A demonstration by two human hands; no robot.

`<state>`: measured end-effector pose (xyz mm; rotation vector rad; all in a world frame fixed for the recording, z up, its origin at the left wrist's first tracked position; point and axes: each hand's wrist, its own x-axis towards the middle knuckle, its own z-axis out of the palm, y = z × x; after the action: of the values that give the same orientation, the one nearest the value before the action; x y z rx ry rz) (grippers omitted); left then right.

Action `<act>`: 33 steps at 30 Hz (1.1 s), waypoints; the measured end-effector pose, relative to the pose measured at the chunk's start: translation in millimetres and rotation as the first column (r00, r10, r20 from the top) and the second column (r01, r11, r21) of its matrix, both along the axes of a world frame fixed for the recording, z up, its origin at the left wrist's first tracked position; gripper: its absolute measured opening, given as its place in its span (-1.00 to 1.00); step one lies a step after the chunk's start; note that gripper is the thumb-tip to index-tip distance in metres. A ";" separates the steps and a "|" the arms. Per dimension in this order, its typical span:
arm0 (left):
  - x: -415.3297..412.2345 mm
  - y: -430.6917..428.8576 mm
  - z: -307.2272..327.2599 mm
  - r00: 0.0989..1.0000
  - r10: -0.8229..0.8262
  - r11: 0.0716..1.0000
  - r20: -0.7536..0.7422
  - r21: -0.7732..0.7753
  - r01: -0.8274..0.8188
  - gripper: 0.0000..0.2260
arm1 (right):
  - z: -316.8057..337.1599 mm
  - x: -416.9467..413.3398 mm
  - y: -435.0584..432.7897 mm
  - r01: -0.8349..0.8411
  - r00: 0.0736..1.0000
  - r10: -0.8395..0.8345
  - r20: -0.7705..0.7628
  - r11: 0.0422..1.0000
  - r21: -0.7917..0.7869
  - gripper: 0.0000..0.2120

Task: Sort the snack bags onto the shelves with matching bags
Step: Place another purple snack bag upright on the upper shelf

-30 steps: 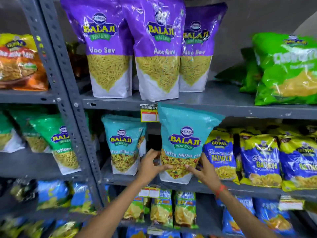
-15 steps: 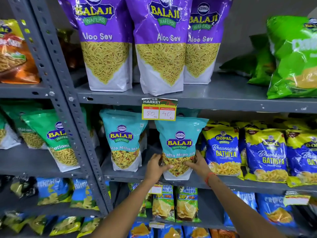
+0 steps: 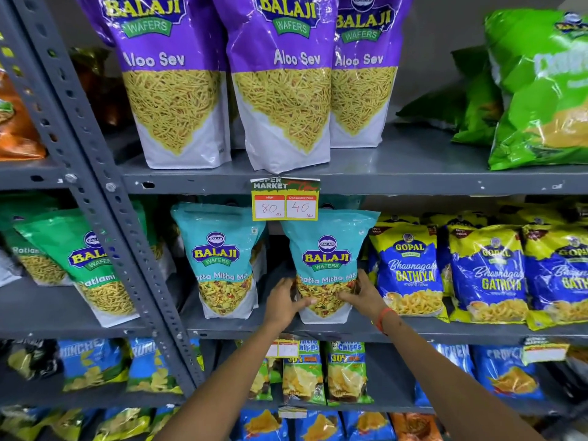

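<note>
Bag set down on the middle shelf

Your left hand point(image 3: 283, 302) and right hand point(image 3: 362, 296) clasp the teal bag point(image 3: 327, 265), now lower, seemingly resting on the shelf point(image 3: 413, 327) beside its matching bag point(image 3: 222, 259), under the price tag point(image 3: 285, 199)

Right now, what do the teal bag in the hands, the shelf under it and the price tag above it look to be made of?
Teal bag: glossy plastic film, judging by crinkles, glare and a clear window showing the mix. Shelf: likely grey painted metal, with perforated bolted uprights and chipped edges. Price tag: matte printed paper or card with handwritten numbers, slightly curled.
</note>
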<state>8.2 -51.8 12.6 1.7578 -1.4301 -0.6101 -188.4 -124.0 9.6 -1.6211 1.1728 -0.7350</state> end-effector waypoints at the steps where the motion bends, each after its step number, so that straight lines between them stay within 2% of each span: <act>1: 0.5 -0.9 1.5 1.000 -0.002 1.000 -0.006 0.011 0.002 -0.41 | 1.1 1.5 0.3 0.011 1.000 -0.011 -0.003 1.000 0.006 -0.40; 3: -0.7 -0.8 7.2 0.999 -0.018 0.999 -0.037 0.035 0.019 -0.36 | 7.1 6.4 8.4 0.031 0.999 -0.030 0.012 0.998 -0.047 -0.28; 5: -4.4 4.2 15.2 0.999 -0.022 1.000 -0.043 0.006 0.022 -0.23 | 12.3 12.4 22.1 0.122 0.992 -0.122 0.012 0.975 -0.185 -0.15; 6: -7.0 9.2 20.8 0.999 -0.005 0.999 -0.040 -0.032 0.004 -0.19 | 18.5 14.4 32.6 0.184 0.982 -0.190 0.005 0.947 -0.264 -0.16; 8: -13.4 22.9 34.8 0.999 0.033 0.986 -0.029 -0.161 -0.037 -0.28 | 28.6 17.6 47.8 0.269 0.960 -0.275 0.054 0.849 -0.455 -0.36; 11: -21.3 46.2 65.6 0.985 0.110 0.903 0.130 -0.428 -0.045 -0.62 | 53.9 22.7 64.2 0.310 0.950 -0.249 0.187 0.710 -0.632 -0.67; 14: -26.9 58.9 107.0 0.962 0.194 0.784 0.194 -0.619 -0.033 -0.78 | 96.8 29.0 77.6 0.357 0.932 -0.190 0.307 0.624 -0.695 -0.82; 19: -40.9 66.0 184.5 0.968 0.204 0.573 0.148 -0.819 0.004 -0.80 | 180.0 38.6 96.5 0.443 0.874 -0.043 0.484 0.479 -0.758 -0.85; 24: -45.0 53.9 252.1 0.945 0.289 0.391 0.156 -0.920 0.032 -0.80 | 255.6 50.2 89.8 0.528 0.818 0.025 0.575 0.365 -0.767 -0.87; 27: -39.4 40.5 283.0 0.916 0.352 0.310 0.192 -0.947 0.079 -0.81 | 285.7 55.4 75.4 0.531 0.826 0.031 0.563 0.291 -0.796 -0.87; 30: -28.2 22.5 301.4 0.842 0.514 0.290 0.163 -0.957 0.008 -0.73 | 301.5 60.2 56.8 0.488 0.864 -0.010 0.503 0.259 -0.833 -0.80; 32: -23.1 13.5 303.4 0.822 0.560 0.327 0.102 -0.939 -0.105 -0.60 | 305.7 64.4 39.8 0.435 0.895 -0.054 0.443 0.330 -0.838 -0.70; 33: -21.5 10.6 300.7 0.828 0.555 0.359 0.079 -0.921 -0.153 -0.54 | 306.3 67.2 30.7 0.406 0.907 -0.077 0.413 0.416 -0.814 -0.64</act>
<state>-13.2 -41.2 313.3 1.2028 -1.1462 0.7361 -121.3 -93.3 315.8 -2.0386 0.7799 -2.0145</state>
